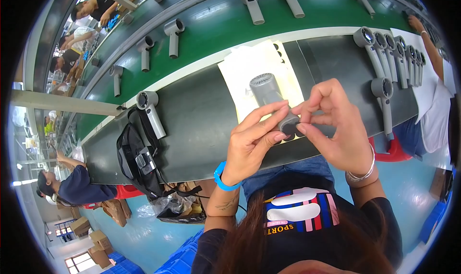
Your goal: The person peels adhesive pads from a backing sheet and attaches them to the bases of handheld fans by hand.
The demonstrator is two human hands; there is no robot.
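Note:
A grey handheld fan (267, 88) with a vented round head lies tilted over pale yellow sheets (235, 86), its handle end toward me. My left hand (252, 142) is closed round that handle. A round black pad (290, 125) covers the end of the handle. At the pad's edge, the thumb and forefinger of my right hand (333, 125) are closed in a pinch; its other fingers are curled. Several round black stickers (278, 54) show along the right side of the top sheet.
A row of grey fans (400, 57) stands at the right, with one fan (382, 89) nearer me. Another fan (151, 113) lies left, beside a black bag (129, 151). More fans lie on the green conveyor (206, 33) beyond the dark bench (192, 115). Co-workers sit left and right.

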